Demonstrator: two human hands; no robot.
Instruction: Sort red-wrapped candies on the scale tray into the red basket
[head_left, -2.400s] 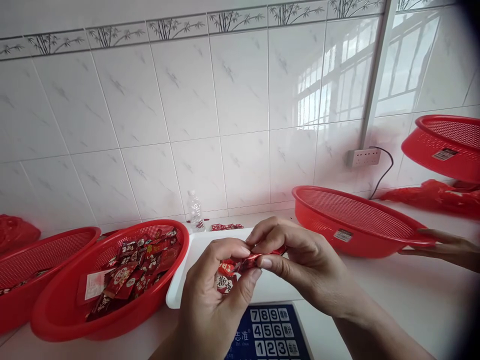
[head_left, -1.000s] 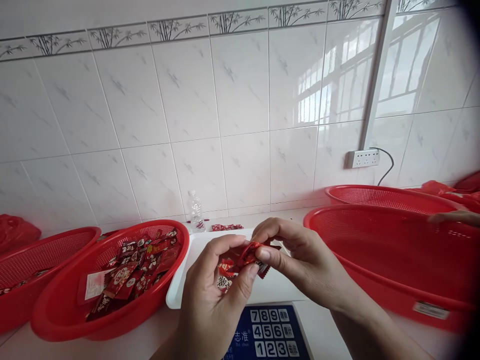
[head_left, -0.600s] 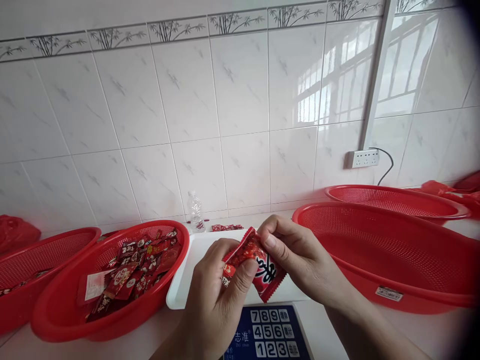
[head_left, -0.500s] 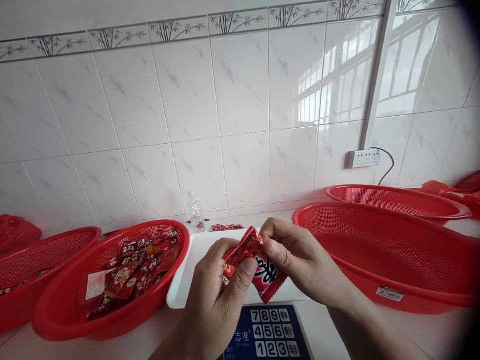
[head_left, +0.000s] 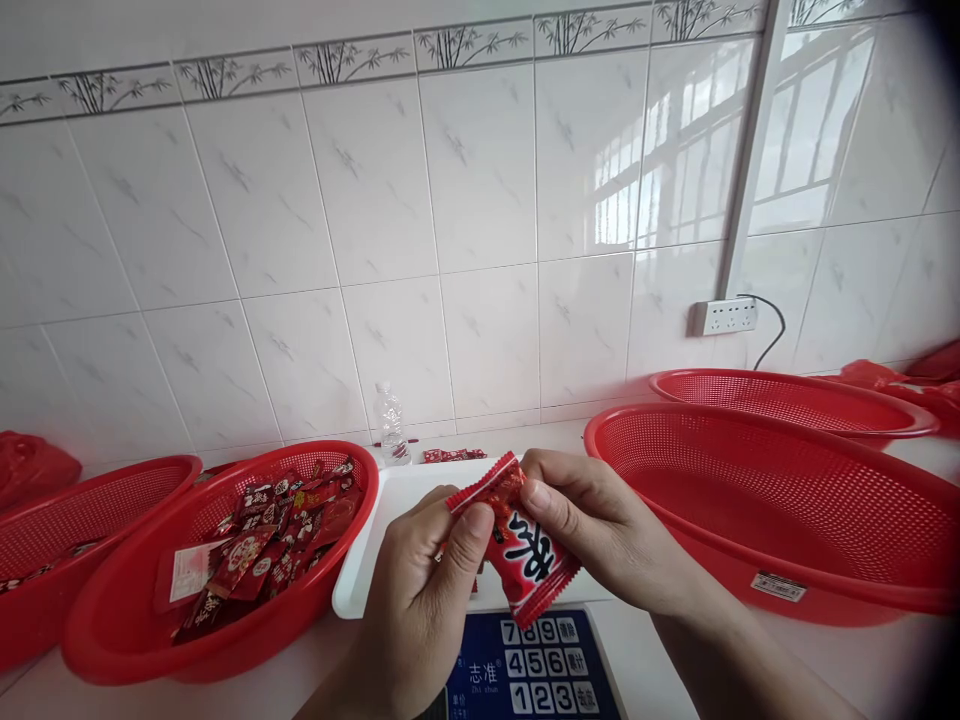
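Note:
Between my two hands is a small red snack packet (head_left: 529,555) with black characters, held tilted above the scale. My left hand (head_left: 431,570) pinches its upper left edge between thumb and fingers. On the other side, my right hand (head_left: 600,525) grips the upper right edge, thumb on the front. A bit of another red packet shows below my left hand, mostly hidden. Beneath the hands are a blue scale keypad (head_left: 536,670) with number keys and a white tray (head_left: 360,565).
At left, a red basket (head_left: 97,640) holds several red packets and a white label; another red basket (head_left: 45,510) stands beyond it. Two red baskets, a near one (head_left: 847,600) and a far one (head_left: 795,385), stand at right. A clear bottle (head_left: 391,425) stands by the tiled wall.
The packet has turned so more of its black-lettered face shows, and its lower end hangs slightly lower. The other packet behind my left hand is now more hidden.

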